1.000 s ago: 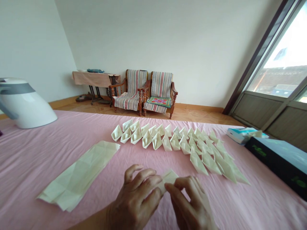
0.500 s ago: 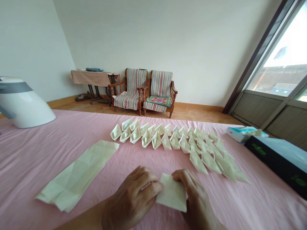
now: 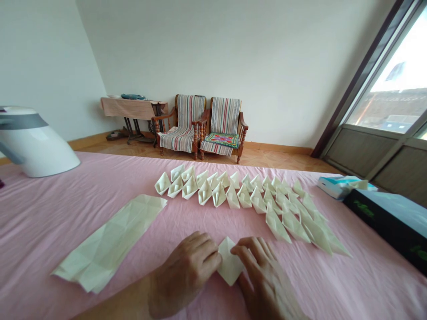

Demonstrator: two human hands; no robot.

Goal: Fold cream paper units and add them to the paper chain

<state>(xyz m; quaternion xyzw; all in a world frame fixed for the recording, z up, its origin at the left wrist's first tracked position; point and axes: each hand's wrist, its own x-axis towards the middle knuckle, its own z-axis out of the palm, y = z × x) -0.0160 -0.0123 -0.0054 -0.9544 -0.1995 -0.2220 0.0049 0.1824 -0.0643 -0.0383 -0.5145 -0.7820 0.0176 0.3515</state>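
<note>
A small folded square of pale paper [image 3: 230, 262] lies between my hands with one corner pointing away from me. My left hand [image 3: 188, 271] is closed, its fingertips on the paper's left corner. My right hand [image 3: 262, 271] grips the right edge, index finger on top and thumb low at the near side. Beyond them stand rows of folded paper boats [image 3: 218, 194], which stretch to the right. At the left lies a flat strip of creased pale paper [image 3: 113, 240], seemingly several layers.
A pink cloth [image 3: 140, 178] covers the table. A white and grey kettle [image 3: 46, 151] stands at the left. On the right are a black box [image 3: 383, 222] and a tissue box [image 3: 333, 186]. Two wooden armchairs [image 3: 222, 115] stand by the wall.
The paper square has turned so that a corner faces away from me, and it sits slightly further left. My right hand has shifted left with it.
</note>
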